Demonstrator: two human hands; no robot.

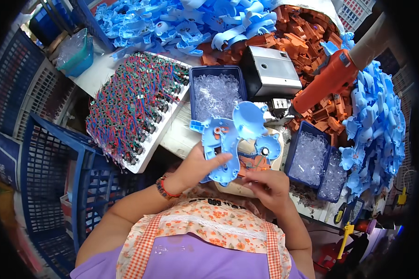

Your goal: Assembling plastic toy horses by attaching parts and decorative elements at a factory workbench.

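My left hand (196, 168) grips a light blue plastic housing half (226, 173), thumb over its front and fingers behind. The shell's hollow side faces up, with a wide round cup (249, 120) at its upper right and a small orange part inside. Just right of it, a smaller round blue piece (269, 148) has a dark-and-white centre; whether it joins the shell I cannot tell. Below that lies an orange part (258, 163) with thin wires. My right hand (268, 187) is beside this part, fingers curled and pinched together; anything between them is too small to name.
A white foam tray (159, 132) carries many wired components. Blue bins (194, 103) (294, 160) hold clear plastic pieces. Behind are heaps of blue shells (172, 28) and orange parts (302, 42). An orange cylindrical tool (322, 81) slants in from the right, near a metal box (272, 69).
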